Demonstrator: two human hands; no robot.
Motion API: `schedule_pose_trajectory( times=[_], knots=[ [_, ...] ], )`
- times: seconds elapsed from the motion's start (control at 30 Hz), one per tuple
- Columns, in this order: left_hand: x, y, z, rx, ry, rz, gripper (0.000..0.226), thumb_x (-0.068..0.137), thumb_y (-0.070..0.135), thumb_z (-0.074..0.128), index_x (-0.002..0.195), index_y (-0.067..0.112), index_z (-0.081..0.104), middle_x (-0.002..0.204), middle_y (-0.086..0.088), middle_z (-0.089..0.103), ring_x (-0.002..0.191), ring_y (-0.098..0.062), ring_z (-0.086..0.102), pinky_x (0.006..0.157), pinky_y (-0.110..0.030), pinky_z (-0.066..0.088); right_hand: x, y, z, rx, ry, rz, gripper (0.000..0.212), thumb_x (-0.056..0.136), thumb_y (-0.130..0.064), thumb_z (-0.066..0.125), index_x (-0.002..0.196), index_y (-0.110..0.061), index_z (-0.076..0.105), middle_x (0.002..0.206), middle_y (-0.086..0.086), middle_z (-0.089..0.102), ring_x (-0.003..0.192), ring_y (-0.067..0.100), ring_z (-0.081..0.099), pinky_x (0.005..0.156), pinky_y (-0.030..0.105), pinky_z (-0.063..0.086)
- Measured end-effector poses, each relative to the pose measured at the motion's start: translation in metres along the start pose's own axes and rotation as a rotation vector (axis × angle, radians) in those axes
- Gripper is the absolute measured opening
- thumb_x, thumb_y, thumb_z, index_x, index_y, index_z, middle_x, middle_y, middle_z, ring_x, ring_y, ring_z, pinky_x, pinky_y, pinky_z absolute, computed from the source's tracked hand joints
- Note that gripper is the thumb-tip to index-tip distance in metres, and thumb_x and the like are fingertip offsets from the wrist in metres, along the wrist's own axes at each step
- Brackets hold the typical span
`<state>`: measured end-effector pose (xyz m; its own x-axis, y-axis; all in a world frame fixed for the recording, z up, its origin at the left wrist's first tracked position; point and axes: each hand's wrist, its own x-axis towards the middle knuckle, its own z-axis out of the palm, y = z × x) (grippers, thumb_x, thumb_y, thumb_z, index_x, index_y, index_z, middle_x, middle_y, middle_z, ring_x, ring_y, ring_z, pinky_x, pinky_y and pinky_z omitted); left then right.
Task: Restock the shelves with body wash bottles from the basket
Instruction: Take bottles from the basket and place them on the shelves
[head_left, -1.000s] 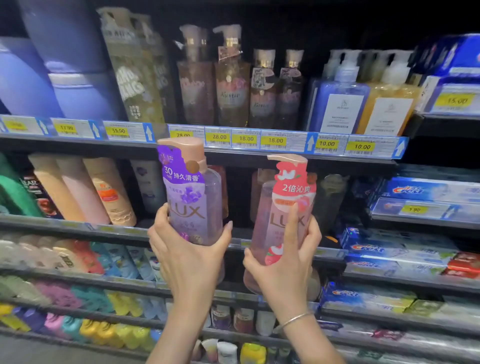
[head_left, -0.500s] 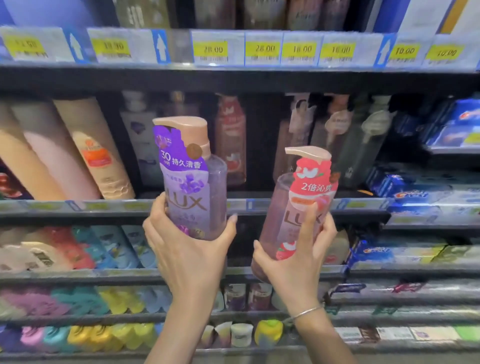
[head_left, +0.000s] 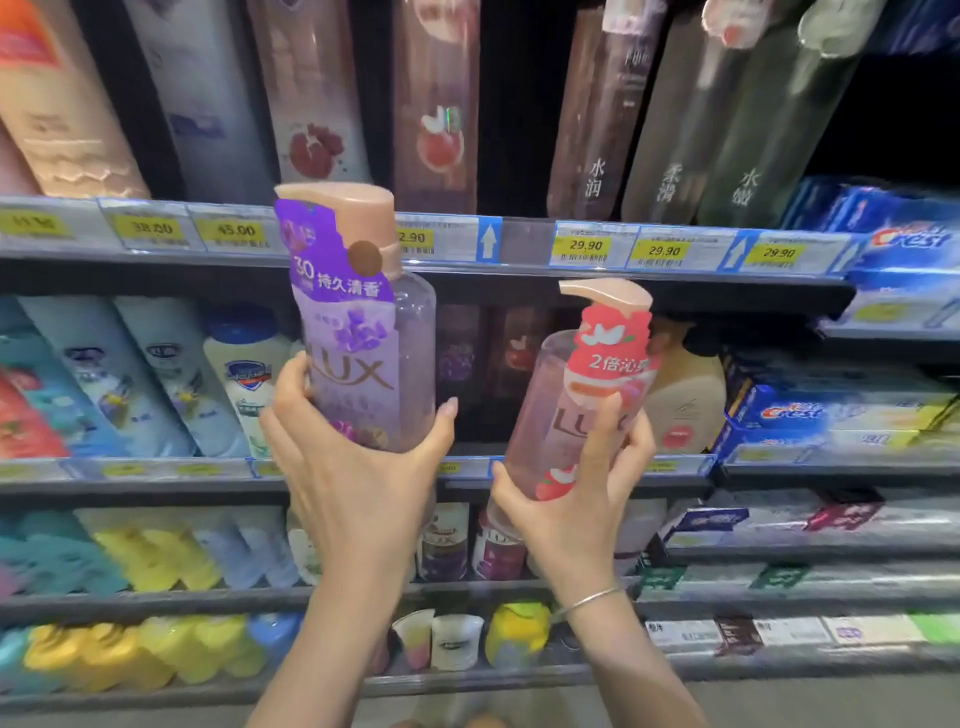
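Observation:
My left hand (head_left: 348, 467) grips a purple LUX body wash bottle (head_left: 363, 332) upright, with a peach pump top and a purple sleeve. My right hand (head_left: 576, 499) holds a pink LUX body wash bottle (head_left: 587, 395) with a red collar label, tilted a little to the right. Both bottles are raised in front of a dim shelf bay (head_left: 483, 364), where similar dark bottles stand far back. The basket is out of view.
Price-tag rail (head_left: 587, 247) runs above the bottles, with tall bottles (head_left: 436, 119) on the shelf over it. Blue-capped bottles (head_left: 244, 374) stand at left. Toothpaste boxes (head_left: 831, 410) fill the right. Lower shelves hold small bottles, cups (head_left: 457, 642) and yellow packs (head_left: 156, 556).
The view has dropped by about one shelf and come closer to the shelves. Both hands keep their bottles, now in front of the lower bay.

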<state>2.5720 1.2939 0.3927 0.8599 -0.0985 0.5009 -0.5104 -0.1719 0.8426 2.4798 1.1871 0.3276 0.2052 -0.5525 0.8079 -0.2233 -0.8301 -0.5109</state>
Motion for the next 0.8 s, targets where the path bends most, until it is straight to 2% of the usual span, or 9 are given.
schedule_pose_trajectory(
  times=[0.03, 0.07, 0.1, 0.17, 0.3, 0.43, 0.57, 0.67, 0.8],
  knots=[
    [-0.001, -0.005, 0.003, -0.012, 0.0, -0.001, 0.1, 0.054, 0.043, 0.086, 0.135, 0.016, 0.034, 0.128, -0.004, 0.041, 0.12, -0.022, 0.041, 0.09, -0.028, 0.035, -0.001, 0.004, 0.004, 0.018, 0.011, -0.005, 0.137, 0.055, -0.011, 0.089, 0.145, -0.054, -0.005, 0.143, 0.01, 0.017, 0.134, 0.028, 0.029, 0.097, 0.04, 0.048],
    [-0.003, -0.01, 0.006, -0.02, -0.001, -0.001, 0.101, 0.054, 0.042, 0.086, 0.135, 0.016, 0.034, 0.128, -0.005, 0.04, 0.12, -0.022, 0.041, 0.09, -0.025, 0.033, -0.001, 0.009, 0.008, 0.026, 0.027, -0.018, 0.138, 0.054, -0.01, 0.089, 0.145, -0.055, -0.006, 0.142, 0.011, 0.016, 0.136, 0.027, 0.027, 0.104, 0.037, 0.043],
    [-0.003, -0.013, 0.009, -0.026, -0.002, 0.003, 0.101, 0.054, 0.042, 0.086, 0.136, 0.016, 0.033, 0.128, -0.006, 0.04, 0.12, -0.022, 0.041, 0.089, -0.022, 0.031, 0.001, 0.013, 0.013, 0.026, 0.05, -0.042, 0.139, 0.054, -0.011, 0.089, 0.145, -0.054, -0.008, 0.142, 0.012, 0.016, 0.137, 0.024, 0.024, 0.111, 0.03, 0.033],
    [-0.002, -0.019, 0.014, -0.031, -0.009, 0.008, 0.101, 0.054, 0.042, 0.085, 0.136, 0.015, 0.033, 0.127, -0.006, 0.04, 0.119, -0.022, 0.041, 0.087, -0.019, 0.029, 0.007, 0.021, 0.022, 0.012, 0.098, -0.091, 0.137, 0.055, -0.015, 0.088, 0.145, -0.052, -0.01, 0.14, 0.015, 0.017, 0.139, 0.021, 0.021, 0.115, 0.022, 0.018],
    [0.002, -0.022, 0.021, -0.044, -0.008, 0.022, 0.101, 0.054, 0.041, 0.085, 0.136, 0.012, 0.033, 0.125, -0.007, 0.04, 0.116, -0.022, 0.041, 0.084, -0.017, 0.028, 0.026, 0.038, 0.04, 0.01, 0.151, -0.149, 0.134, 0.059, -0.023, 0.085, 0.143, -0.053, -0.015, 0.137, 0.018, 0.016, 0.135, 0.034, 0.023, 0.115, 0.025, 0.02],
    [0.004, -0.027, 0.026, -0.044, 0.004, 0.035, 0.099, 0.054, 0.037, 0.087, 0.134, 0.009, 0.034, 0.124, -0.01, 0.041, 0.114, -0.022, 0.042, 0.083, -0.013, 0.027, 0.038, 0.062, 0.059, -0.051, 0.145, -0.26, 0.142, 0.057, -0.024, 0.089, 0.144, -0.046, -0.021, 0.135, 0.013, 0.018, 0.134, 0.029, 0.013, 0.116, 0.021, 0.015],
    [0.006, -0.037, 0.033, -0.039, 0.004, 0.049, 0.099, 0.055, 0.034, 0.089, 0.133, 0.008, 0.034, 0.124, -0.008, 0.04, 0.117, -0.024, 0.042, 0.09, -0.019, 0.032, 0.035, 0.074, 0.073, -0.044, 0.152, -0.268, 0.149, 0.052, -0.02, 0.093, 0.144, -0.044, -0.021, 0.131, 0.012, 0.019, 0.131, 0.028, 0.015, 0.115, 0.018, 0.015],
    [0.006, -0.046, 0.038, -0.026, 0.016, 0.045, 0.101, 0.055, 0.036, 0.089, 0.134, 0.009, 0.033, 0.121, 0.003, 0.035, 0.118, -0.024, 0.042, 0.093, -0.024, 0.035, 0.028, 0.084, 0.083, -0.028, 0.165, -0.283, 0.145, 0.055, -0.02, 0.092, 0.145, -0.046, -0.019, 0.132, 0.013, 0.019, 0.133, 0.031, 0.016, 0.116, 0.023, 0.018],
    [0.004, -0.054, 0.042, -0.038, 0.011, 0.035, 0.101, 0.055, 0.039, 0.089, 0.134, 0.011, 0.033, 0.121, 0.006, 0.034, 0.118, -0.022, 0.042, 0.095, -0.024, 0.036, 0.021, 0.093, 0.092, -0.017, 0.126, -0.264, 0.136, 0.061, -0.021, 0.088, 0.144, -0.049, -0.016, 0.135, 0.016, 0.017, 0.139, 0.028, 0.017, 0.115, 0.023, 0.021]
  ],
)
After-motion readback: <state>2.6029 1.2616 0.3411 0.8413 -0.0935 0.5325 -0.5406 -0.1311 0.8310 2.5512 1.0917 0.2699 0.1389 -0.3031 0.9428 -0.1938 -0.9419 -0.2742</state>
